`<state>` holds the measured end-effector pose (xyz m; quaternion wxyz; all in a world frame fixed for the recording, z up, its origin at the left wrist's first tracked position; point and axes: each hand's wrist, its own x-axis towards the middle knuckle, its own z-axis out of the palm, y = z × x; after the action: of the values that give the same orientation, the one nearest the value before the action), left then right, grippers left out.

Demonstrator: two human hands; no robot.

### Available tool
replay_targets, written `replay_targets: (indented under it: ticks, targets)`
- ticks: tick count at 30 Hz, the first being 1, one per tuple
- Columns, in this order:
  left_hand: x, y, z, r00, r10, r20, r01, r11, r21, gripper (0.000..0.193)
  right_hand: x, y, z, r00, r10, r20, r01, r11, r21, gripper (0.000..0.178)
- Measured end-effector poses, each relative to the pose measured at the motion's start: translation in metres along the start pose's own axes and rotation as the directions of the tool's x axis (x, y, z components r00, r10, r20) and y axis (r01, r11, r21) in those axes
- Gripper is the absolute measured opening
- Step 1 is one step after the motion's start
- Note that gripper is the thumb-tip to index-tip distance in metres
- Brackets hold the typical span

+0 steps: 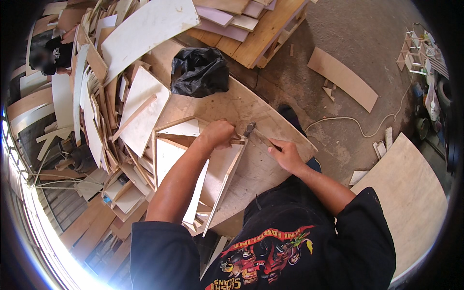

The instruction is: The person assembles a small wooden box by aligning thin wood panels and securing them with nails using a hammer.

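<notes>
A wooden box frame [223,186] with white panels lies on the plywood worktop in front of me. My left hand [217,135] is over its far right corner, fingers curled in at the edge; what they pinch, if anything, is too small to make out. In my right hand [286,156] is a hammer [261,137], gripped by its handle. The hammer's dark head is close to that same corner, just right of my left fingers; whether it touches the wood I cannot tell.
A black plastic bag [199,72] sits on the worktop [270,164] beyond the frame. Stacked boards and offcuts [94,121] crowd the left. A pallet with boards [241,46] stands at the back. On the floor are a plywood piece [344,79], a cable [355,119] and a large sheet [403,203]. Another person [55,53] is far left.
</notes>
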<state>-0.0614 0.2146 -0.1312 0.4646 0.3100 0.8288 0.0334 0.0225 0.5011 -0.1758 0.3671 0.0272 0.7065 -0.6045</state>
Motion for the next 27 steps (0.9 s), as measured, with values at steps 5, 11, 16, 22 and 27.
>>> replay_targets:
  ticks: [5, 11, 16, 22, 27]
  targets:
    - [0.001, 0.000, -0.002, 1.000, 0.015, -0.018, -0.016, 0.999, -0.044, 0.044, -0.005, 0.000, 0.005, 0.994, -0.031, -0.101, 0.041, 0.995, 0.090, 0.040]
    - [0.001, 0.002, -0.003, 1.000, 0.007, -0.006, -0.007, 0.999, -0.051, 0.043, -0.015, 0.004, 0.011, 0.984, 0.147, -0.101, -0.121, 0.966, 0.227, 0.040]
    - [0.000, 0.001, -0.001, 1.000, 0.008, -0.022, -0.009, 0.999, -0.052, 0.045, -0.036, -0.010, 0.038, 0.972, 0.150, -0.182, -0.111, 0.971, 0.212, 0.039]
    - [0.001, 0.001, -0.001, 1.000, -0.003, 0.022, 0.004, 1.000, -0.031, 0.044, -0.039, -0.009, 0.053, 0.952, 0.059, -0.299, -0.018, 0.991, 0.136, 0.039]
    - [0.000, 0.005, -0.009, 1.000, -0.017, 0.018, 0.017, 0.999, -0.036, 0.044, -0.049, 0.000, 0.069, 0.944, 0.114, -0.309, -0.084, 0.991, 0.108, 0.044]
